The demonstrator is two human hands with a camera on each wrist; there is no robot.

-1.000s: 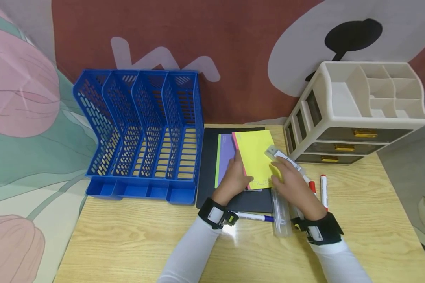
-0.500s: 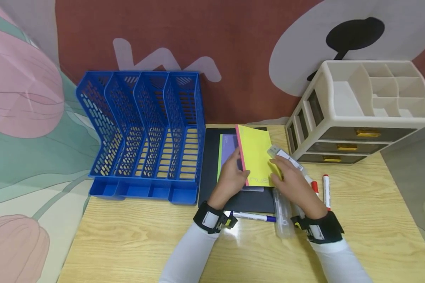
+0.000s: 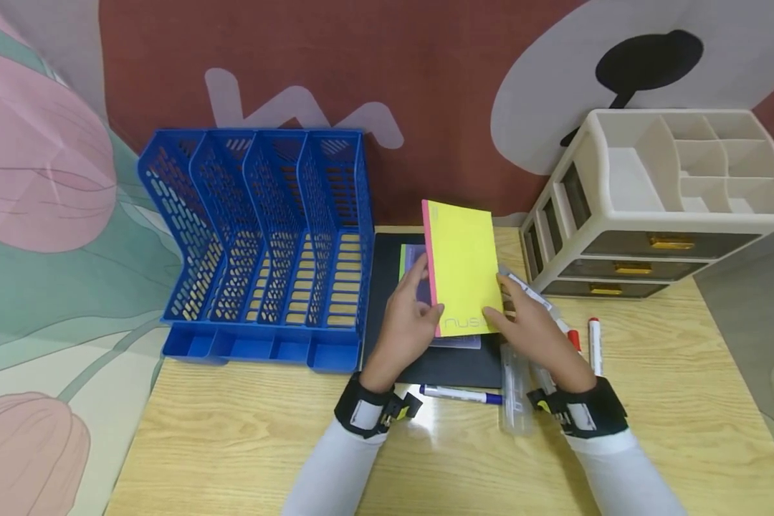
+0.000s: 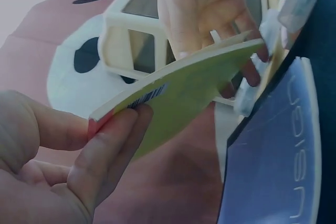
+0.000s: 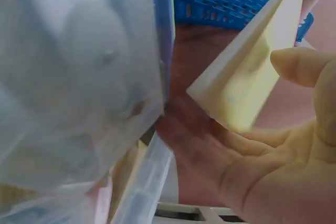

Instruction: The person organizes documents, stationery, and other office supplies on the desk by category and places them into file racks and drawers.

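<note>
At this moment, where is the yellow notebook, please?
In the head view, the yellow notebook is just right of centre, its pink spine pinched by the left hand; it is right of the blue rack and partly covers the purple notebook.

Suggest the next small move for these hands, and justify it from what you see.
Probably shift the yellow notebook left toward the blue rack. The left hand pinches its pink spine, the right hand touches the opposite side, and it is held above the purple notebook; the slotted rack stands to the left and looks roomy enough.
</note>
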